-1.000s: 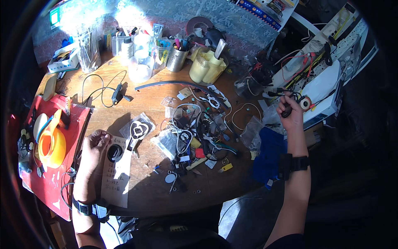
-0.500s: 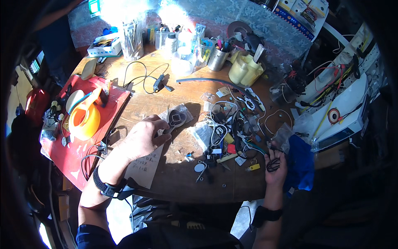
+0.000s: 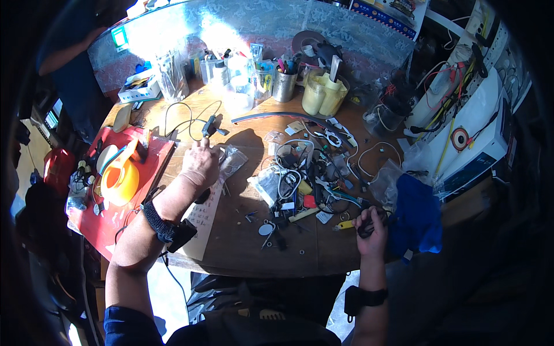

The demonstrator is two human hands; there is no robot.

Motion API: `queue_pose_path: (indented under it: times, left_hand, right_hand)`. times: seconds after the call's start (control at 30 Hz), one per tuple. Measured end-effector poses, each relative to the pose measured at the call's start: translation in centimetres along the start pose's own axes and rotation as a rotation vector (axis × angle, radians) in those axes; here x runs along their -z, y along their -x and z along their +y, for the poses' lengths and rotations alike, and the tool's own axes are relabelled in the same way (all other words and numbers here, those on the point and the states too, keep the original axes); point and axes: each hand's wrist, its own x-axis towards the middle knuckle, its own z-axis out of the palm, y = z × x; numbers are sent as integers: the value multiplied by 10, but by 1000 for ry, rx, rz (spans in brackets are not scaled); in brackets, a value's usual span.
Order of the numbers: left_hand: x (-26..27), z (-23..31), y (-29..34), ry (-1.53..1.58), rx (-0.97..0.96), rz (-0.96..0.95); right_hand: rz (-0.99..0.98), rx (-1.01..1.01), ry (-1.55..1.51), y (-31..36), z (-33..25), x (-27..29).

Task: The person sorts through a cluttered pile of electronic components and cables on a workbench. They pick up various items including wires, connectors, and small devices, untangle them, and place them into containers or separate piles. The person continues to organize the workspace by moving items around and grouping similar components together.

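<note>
My left hand (image 3: pixel 200 166) reaches forward over the table, its index finger stretched out to the end of a black cable plug (image 3: pixel 209 127). Whether the fingertip touches that plug I cannot tell. Beside this hand lies a small clear plastic bag (image 3: pixel 233 161), and under its wrist a sheet of paper with handwriting (image 3: pixel 202 222). My right hand (image 3: pixel 372 233) is closed around a bundled black cable (image 3: pixel 366 228) at the right front of the table, near a yellow tag-like piece (image 3: pixel 344 225) and a blue cloth (image 3: pixel 415 216).
A tangled heap of cables and small parts (image 3: pixel 306 173) covers the middle right. Pen cups, a metal can (image 3: pixel 285 86) and a yellowish container (image 3: pixel 324 95) line the back. An orange tape-like ring (image 3: pixel 120 181) rests on a red sheet (image 3: pixel 95 225). Another person's arm (image 3: pixel 66 56) shows far left.
My left hand has moved forward from beside the small plastic bag to the black plug. The right hand's fingers have closed more tightly round the black cable. The whole view has shifted slightly.
</note>
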Motion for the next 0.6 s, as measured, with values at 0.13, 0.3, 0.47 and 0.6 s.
queue_pose_path:
  times: [0.13,0.3,0.47,0.6]
  left_hand:
    - [11,46,-3,265,-353,120]
    - [5,99,2,205,-864,61]
    - [1,77,-11,2,-722,-76]
    - [17,36,-11,165,-635,-161]
  right_hand:
    - [17,40,12,1,0,-2]
    - [22,33,-12,2,-1,1]
    - [-1,26,53,2,-1,0]
    - [-26,13,87,2,-2,-1]
